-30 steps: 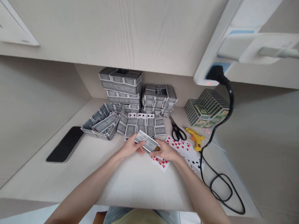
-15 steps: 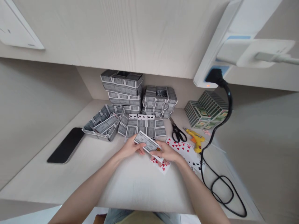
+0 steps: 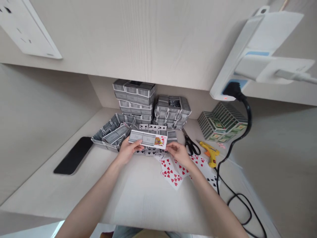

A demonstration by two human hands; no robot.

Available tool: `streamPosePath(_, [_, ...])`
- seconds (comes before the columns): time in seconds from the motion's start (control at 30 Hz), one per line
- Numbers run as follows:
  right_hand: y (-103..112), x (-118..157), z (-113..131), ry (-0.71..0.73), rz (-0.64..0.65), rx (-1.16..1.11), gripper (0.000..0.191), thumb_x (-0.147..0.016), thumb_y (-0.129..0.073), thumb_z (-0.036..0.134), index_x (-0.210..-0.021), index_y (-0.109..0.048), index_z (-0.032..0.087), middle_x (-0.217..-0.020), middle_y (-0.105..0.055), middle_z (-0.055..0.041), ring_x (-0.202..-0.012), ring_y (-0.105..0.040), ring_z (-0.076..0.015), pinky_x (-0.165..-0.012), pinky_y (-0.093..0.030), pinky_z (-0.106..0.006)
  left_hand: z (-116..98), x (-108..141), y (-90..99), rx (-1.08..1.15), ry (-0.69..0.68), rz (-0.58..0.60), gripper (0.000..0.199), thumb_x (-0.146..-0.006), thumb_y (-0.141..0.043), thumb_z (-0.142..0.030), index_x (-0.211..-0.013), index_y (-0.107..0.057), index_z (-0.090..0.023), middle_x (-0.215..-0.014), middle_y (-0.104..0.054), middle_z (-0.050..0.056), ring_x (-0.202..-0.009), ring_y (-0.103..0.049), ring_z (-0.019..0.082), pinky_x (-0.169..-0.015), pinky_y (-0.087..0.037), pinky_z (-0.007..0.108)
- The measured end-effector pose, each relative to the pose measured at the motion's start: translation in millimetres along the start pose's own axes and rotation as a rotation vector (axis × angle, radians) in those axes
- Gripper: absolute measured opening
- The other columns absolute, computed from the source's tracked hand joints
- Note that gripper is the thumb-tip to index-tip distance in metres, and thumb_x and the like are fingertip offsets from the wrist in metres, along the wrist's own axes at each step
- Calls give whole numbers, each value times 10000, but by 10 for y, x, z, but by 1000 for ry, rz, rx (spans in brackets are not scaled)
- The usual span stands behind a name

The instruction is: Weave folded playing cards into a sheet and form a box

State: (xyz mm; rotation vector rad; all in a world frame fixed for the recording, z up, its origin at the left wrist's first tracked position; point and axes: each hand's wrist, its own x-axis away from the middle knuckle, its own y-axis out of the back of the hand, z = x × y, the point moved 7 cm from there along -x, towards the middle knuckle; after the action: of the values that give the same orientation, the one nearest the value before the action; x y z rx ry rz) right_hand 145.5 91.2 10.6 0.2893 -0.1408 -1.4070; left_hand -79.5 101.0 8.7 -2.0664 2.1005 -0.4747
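Note:
A long strip of folded playing cards (image 3: 146, 138) is held up level, its patterned back toward me and a jack of hearts face showing at its right end. My left hand (image 3: 127, 150) is closed on the strip's left end, thumb in front. At the lower right corner, my right hand (image 3: 179, 153) pinches the strip with its fingertips. Behind and below it lies a panel of joined cards (image 3: 172, 135), partly hidden, with clubs and spades showing along its edges. Loose heart cards (image 3: 170, 173) are spread under and beside my right hand.
An open card-built tray (image 3: 109, 138) holding folded cards stands left of the panel. Card-built boxes (image 3: 136, 99) are stacked at the back. Scissors (image 3: 192, 145), a yellow glue gun (image 3: 210, 153) and its black cord (image 3: 223, 155) lie right. A phone (image 3: 74, 157) lies left.
Both hands have raised the card strip away from me and turned it from slanted to level. More of the jack face shows, and the loose heart cards are uncovered. The camera view has shifted slightly.

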Motion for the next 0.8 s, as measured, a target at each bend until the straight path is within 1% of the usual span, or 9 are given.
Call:
streamPosePath(0.07, [-46, -110, 103, 117, -26, 236, 113, -703, -605, 260, -793, -633, 198, -747, -657, -21, -584, -563, -143, -572, -446, -271, 5, -6, 10, -1, -11, -9, 325, -611, -716, -244, -856, -529, -141, -727, -639, -2, -516, -599, 93, -490, -495, 196])
streamPosePath(0.17, [-247, -257, 153, 222, 48, 414, 247, -671, -635, 193, -916, -647, 220, -924, -662, -39, -810, -602, -202, -715, -459, -310, 21, -14, 21, -10, -12, -18, 327, -609, -718, -243, -854, -527, -140, -718, -633, -6, -510, -594, 92, -495, -500, 201])
streamPosePath(0.2, [-332, -296, 131, 228, 99, 429, 285, -658, -656, 198, -940, -646, 234, -973, -659, -35, -886, -597, -216, -760, -455, -318, 24, -17, 27, -14, -13, -23, 329, -608, -718, -244, -854, -526, -140, -719, -632, -7, -506, -590, 89, -495, -500, 202])
streamPosePath(0.27, [-456, -356, 56, 203, 154, 449, 342, -636, -684, 202, -970, -640, 257, -1007, -656, -22, -944, -587, -225, -808, -448, -330, 22, -21, 40, -18, -14, -37, 333, -607, -719, -249, -854, -523, -142, -721, -629, -10, -502, -586, 86, -493, -501, 202])
streamPosePath(0.37, [-501, -383, -26, 164, 112, 479, 405, -620, -697, 227, -1015, -622, 270, -1060, -631, -18, -986, -566, -230, -841, -440, -352, 16, -20, 42, -16, -11, -50, 340, -606, -720, -258, -857, -523, -142, -725, -629, -9, -502, -584, 84, -493, -501, 202])
streamPosePath(0.47, [-478, -316, 15, 211, 90, 483, 444, -608, -698, 260, -1043, -610, 255, -1118, -583, -31, -1066, -498, -239, -882, -416, -366, 16, 0, -4, -28, 5, -27, 350, -605, -721, -264, -867, -528, -135, -730, -636, 4, -506, -585, 87, -495, -501, 203])
streamPosePath(0.57, [-376, -204, 66, 223, 88, 437, 390, -601, -676, 210, -987, -632, 238, -1077, -562, -36, -1111, -424, -244, -900, -399, -362, -1, 34, -42, -40, 5, -18, 360, -601, -725, -268, -872, -532, -132, -723, -640, 9, -513, -589, 92, -500, -504, 205])
streamPosePath(0.7, [-56, -47, -13, 72, -27, 224, 528, -539, -681, 161, -1055, -582, 208, -1085, -467, -51, -1035, -452, -221, -837, -437, -332, -18, 64, -51, -39, 5, -33, 356, -607, -721, -278, -879, -538, -140, -730, -647, 7, -527, -600, 98, -522, -513, 212])
streamPosePath(0.8, [101, 76, -59, 22, -66, 61, 606, -532, -679, 147, -1109, -523, 250, -1088, -443, -28, -1027, -469, -201, -882, -412, -338, 6, 62, -40, -45, 22, -55, 347, -606, -721, -277, -874, -546, -140, -735, -650, 6, -537, -608, 99, -534, -515, 208])
